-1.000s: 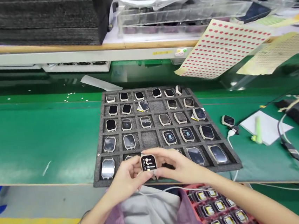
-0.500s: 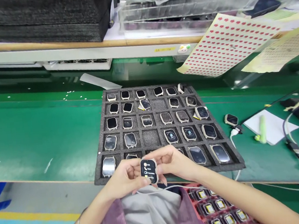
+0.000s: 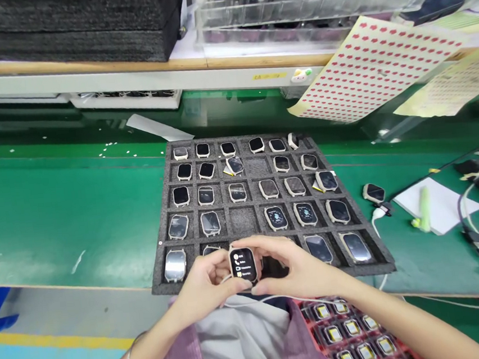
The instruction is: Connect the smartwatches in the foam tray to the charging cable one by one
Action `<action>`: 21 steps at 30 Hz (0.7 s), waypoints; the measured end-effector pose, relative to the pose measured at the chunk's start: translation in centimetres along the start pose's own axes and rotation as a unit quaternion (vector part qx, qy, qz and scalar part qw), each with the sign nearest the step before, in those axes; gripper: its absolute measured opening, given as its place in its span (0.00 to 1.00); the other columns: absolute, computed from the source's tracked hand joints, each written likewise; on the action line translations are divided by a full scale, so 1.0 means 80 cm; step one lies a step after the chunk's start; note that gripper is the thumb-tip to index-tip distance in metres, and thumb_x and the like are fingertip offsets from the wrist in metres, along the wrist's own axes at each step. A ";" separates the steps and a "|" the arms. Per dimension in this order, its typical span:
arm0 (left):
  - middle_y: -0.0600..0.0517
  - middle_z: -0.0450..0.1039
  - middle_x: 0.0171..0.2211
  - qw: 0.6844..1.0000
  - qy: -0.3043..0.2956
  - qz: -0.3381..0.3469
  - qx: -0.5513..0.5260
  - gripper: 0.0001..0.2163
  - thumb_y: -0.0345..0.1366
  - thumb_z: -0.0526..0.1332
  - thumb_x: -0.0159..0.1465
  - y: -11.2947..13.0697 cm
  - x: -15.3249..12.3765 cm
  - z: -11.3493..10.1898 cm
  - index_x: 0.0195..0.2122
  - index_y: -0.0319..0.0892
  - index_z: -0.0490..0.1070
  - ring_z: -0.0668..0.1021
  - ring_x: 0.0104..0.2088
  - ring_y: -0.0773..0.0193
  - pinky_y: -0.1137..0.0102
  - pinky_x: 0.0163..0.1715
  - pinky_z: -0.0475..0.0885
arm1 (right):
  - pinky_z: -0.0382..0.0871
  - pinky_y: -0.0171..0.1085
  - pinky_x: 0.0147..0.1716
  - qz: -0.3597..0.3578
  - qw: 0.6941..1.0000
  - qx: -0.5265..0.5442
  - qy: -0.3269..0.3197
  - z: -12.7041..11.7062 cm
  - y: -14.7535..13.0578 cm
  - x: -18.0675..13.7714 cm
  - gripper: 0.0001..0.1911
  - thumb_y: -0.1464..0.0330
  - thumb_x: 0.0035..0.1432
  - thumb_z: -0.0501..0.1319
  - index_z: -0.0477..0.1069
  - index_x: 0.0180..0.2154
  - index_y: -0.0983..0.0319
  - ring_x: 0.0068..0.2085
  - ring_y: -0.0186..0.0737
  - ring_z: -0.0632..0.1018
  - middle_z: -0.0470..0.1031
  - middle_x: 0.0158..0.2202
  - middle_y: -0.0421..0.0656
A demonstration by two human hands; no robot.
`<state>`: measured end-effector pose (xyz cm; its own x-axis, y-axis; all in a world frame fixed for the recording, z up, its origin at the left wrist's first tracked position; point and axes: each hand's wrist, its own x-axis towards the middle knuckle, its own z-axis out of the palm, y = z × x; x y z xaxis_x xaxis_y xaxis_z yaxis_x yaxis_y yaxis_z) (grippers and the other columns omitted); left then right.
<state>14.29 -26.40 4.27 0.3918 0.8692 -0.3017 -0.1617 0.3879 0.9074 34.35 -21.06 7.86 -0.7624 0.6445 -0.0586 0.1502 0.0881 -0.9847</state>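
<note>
Between my two hands is a smartwatch case point(image 3: 243, 264) without a strap, its lit screen showing a menu of icons and text lines. My left hand point(image 3: 210, 281) grips it from the left, thumb along the lower edge. On the other side, my right hand point(image 3: 288, 265) holds it with the forefinger at the top edge and the thumb by the lower right corner. A white cable point(image 3: 272, 299) runs below the hands; where it ends behind the watch is hidden. Just beyond lies a dark foam tray point(image 3: 243, 220) with several watch cases in its compartments.
Right of the tray are another watch case point(image 3: 373, 192), a white plug point(image 3: 379, 212), white paper point(image 3: 446, 213) with a green marker-like object point(image 3: 424, 211), and looped cables. A red tray point(image 3: 318, 341) of watch parts sits below the bench edge. Sticker sheets point(image 3: 373, 70) hang from the shelf.
The watch in my hands has shifted slightly right and up. My right thumb has moved from the screen's right edge to the lower right corner. The menu text sits slightly differently.
</note>
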 end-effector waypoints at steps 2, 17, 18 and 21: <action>0.52 0.71 0.27 1.000 0.001 0.001 0.010 0.14 0.35 0.69 0.55 -0.001 0.000 -0.001 0.40 0.36 0.70 0.65 0.19 0.77 0.83 0.15 0.59 | 0.68 0.35 0.39 -0.015 0.998 -0.061 0.013 0.000 -0.004 -0.002 0.31 0.68 0.51 0.71 0.65 0.56 0.58 0.36 0.36 0.73 0.73 0.44 0.42; 0.53 0.68 0.23 0.999 -0.027 0.000 -0.023 0.15 0.39 0.69 0.55 0.003 0.000 -0.002 0.36 0.35 0.69 0.62 0.16 0.78 0.83 0.13 0.57 | 0.69 0.37 0.42 -0.021 0.999 -0.033 0.008 0.003 0.000 -0.002 0.29 0.66 0.55 0.69 0.63 0.57 0.58 0.40 0.38 0.74 0.73 0.45 0.43; 0.54 0.68 0.23 0.999 -0.026 -0.001 -0.019 0.15 0.40 0.69 0.55 0.002 0.001 -0.003 0.36 0.35 0.69 0.62 0.16 0.78 0.82 0.14 0.57 | 0.68 0.37 0.42 -0.031 0.997 -0.072 0.020 0.003 -0.001 -0.002 0.31 0.66 0.53 0.70 0.64 0.56 0.58 0.40 0.38 0.74 0.73 0.45 0.43; 0.54 0.67 0.23 1.000 -0.022 -0.003 -0.016 0.16 0.40 0.69 0.54 0.000 0.002 -0.004 0.36 0.35 0.69 0.62 0.16 0.77 0.82 0.14 0.57 | 0.67 0.37 0.42 -0.050 0.988 -0.144 0.040 0.005 -0.003 -0.003 0.30 0.66 0.53 0.70 0.64 0.56 0.58 0.39 0.38 0.73 0.72 0.45 0.42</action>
<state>14.09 -26.16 4.17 0.4329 0.8523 -0.2934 -0.1885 0.4039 0.8952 34.24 -21.50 8.04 -0.7315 0.6791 0.0612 0.2582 0.3590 -0.8969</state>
